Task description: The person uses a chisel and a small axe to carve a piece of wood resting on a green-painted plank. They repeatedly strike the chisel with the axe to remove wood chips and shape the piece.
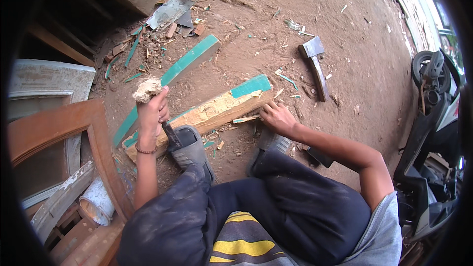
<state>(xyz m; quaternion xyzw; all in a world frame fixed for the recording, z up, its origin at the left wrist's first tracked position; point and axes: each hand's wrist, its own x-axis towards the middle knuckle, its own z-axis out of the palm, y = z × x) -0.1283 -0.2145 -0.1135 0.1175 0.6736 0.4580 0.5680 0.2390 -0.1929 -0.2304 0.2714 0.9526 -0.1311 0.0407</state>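
My left hand (pixel 152 111) is closed on a chisel (pixel 168 130) with a frayed, pale top, held upright above my left sandal (pixel 189 148). My right hand (pixel 278 118) is low by the right part of a timber (pixel 224 103) with green paint and a rough, pale cut face; its fingers are curled, and what they hold is unclear. A second green-painted timber (pixel 189 59) lies behind, partly hidden by my left hand. A hammer-like tool (pixel 313 56) with a broad metal head lies on the dirt at the right. Splinters (pixel 244 119) are scattered around the timbers.
Old window and door frames (pixel 88 118) lean at the left, with a white bucket (pixel 96 202) among them. Scraps and a bent sheet (pixel 170 12) lie at the back left beside a dark opening. A motorbike (pixel 428 113) stands at the right edge. Dirt ground (pixel 345 29) surrounds me.
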